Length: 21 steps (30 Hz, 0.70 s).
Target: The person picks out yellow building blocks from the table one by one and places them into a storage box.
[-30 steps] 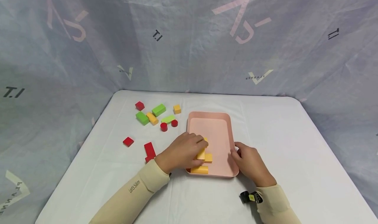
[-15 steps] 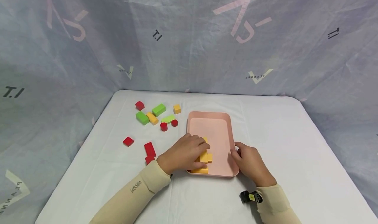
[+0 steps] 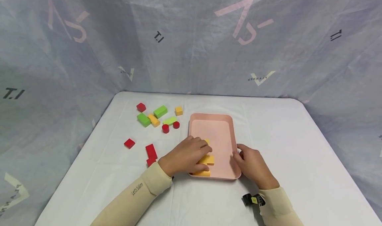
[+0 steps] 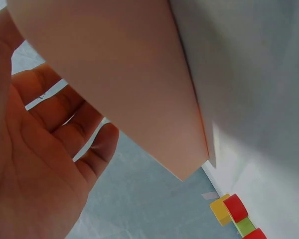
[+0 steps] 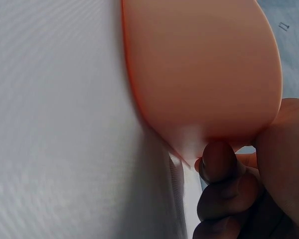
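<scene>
The pink tray (image 3: 216, 126) holds yellow blocks (image 3: 211, 160) in its near-left part. Over them, the left hand (image 3: 188, 154) reaches in across the tray's left wall, fingers bent; whether it grips a block cannot be told. The right hand (image 3: 253, 163) pinches the tray's right wall. Left of the tray, red pieces (image 3: 151, 151), green blocks (image 3: 144, 119) and a yellow cube (image 3: 178, 111) lie on the worktop (image 3: 274, 130). Beyond the tray hangs a grey printed cloth (image 3: 191, 43).

The head view looks forward and down from above, taking in most of the table (image 3: 277, 136) and the curtain (image 3: 191, 60) behind. Both wrist views sit low, close beside the tray (image 3: 213, 128), tilted; the left, seemingly facing forward, shares some far blocks (image 4: 235, 208) with the head view.
</scene>
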Tool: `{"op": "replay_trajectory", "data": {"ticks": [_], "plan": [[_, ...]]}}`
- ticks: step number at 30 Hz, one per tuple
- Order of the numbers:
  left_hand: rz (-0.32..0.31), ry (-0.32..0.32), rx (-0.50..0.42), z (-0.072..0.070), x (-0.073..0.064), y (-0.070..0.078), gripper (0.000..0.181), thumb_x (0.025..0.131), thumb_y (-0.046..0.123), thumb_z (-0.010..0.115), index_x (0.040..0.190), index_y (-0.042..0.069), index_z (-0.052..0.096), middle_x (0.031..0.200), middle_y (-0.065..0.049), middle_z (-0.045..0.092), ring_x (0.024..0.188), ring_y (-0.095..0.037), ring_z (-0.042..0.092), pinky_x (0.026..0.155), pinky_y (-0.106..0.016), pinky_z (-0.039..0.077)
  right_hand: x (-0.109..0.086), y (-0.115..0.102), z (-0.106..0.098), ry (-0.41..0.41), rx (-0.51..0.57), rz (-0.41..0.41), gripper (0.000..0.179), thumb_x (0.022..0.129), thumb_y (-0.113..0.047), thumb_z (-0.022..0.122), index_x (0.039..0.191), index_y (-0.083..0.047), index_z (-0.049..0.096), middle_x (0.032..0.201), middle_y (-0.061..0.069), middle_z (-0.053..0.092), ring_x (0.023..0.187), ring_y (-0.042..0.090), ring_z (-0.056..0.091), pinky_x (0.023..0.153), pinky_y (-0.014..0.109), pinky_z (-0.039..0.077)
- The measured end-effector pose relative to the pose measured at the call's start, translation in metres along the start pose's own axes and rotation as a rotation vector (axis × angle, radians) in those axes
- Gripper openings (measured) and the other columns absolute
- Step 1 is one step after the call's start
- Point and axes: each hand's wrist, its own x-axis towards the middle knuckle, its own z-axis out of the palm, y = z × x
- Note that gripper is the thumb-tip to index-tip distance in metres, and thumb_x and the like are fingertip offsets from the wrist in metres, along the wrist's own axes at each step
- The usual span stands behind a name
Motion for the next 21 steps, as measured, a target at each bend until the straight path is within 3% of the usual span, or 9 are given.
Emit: {"op": "replay_trajectory", "data": {"ticks": [21], "plan": [[0.004, -0.004, 0.021, -0.0035, -0.0015, -0.0016, 0.043, 0.090, 0.053, 0.074, 0.117, 0.021, 0.069, 0.112, 0.007, 0.066, 0.100, -0.014, 0.060, 0.087, -0.033, 0.044, -0.0002, 0.0000, 0.0002, 0.017, -0.002, -0.022, 0.027, 0.102, -0.023, 0.058, 0.124, -0.011, 0.068, 0.055, -0.004, 0.045, 0.046, 0.011, 0.041, 0.046, 0.026, 0.035]]}}
